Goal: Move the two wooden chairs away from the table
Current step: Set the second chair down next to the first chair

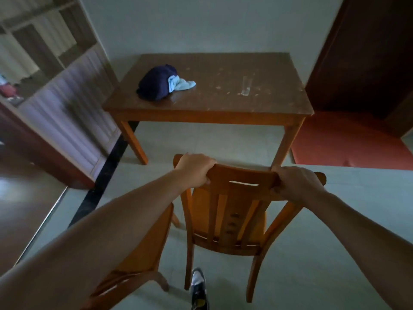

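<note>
A wooden chair (232,222) stands on the pale floor in front of me, clear of the wooden table (210,106) further back. My left hand (194,168) grips the left end of its top rail. The right end of that rail is gripped by my right hand (297,182). A second wooden chair (138,253) sits low at the left, mostly hidden under my left forearm.
A dark blue cloth bundle (154,82) with a light blue rag (182,83) and a clear glass (245,86) lie on the table. A red mat (348,142) covers the floor at right by a dark door. Shelving stands at left. My shoe (199,287) is below the chair.
</note>
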The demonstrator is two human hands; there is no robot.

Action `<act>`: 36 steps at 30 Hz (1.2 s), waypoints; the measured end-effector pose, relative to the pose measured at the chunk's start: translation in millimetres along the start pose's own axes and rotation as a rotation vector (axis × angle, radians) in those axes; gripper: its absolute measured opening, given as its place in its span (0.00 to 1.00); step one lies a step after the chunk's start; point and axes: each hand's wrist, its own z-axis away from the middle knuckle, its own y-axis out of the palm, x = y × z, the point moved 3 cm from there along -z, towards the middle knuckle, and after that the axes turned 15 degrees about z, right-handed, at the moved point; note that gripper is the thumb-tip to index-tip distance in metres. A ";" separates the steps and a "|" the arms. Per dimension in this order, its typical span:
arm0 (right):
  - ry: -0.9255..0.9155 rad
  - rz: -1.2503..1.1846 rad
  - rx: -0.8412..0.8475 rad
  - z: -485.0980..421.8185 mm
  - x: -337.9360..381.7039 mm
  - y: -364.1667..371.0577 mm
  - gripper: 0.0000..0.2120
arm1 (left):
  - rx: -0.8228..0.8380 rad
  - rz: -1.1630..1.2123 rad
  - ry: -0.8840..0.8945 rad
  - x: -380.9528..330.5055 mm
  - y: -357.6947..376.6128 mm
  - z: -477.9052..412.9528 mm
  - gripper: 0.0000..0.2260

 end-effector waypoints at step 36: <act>-0.107 -0.005 -0.030 74.1 84.6 60.2 0.03 | 0.031 0.038 -0.101 16.4 98.2 113.6 0.11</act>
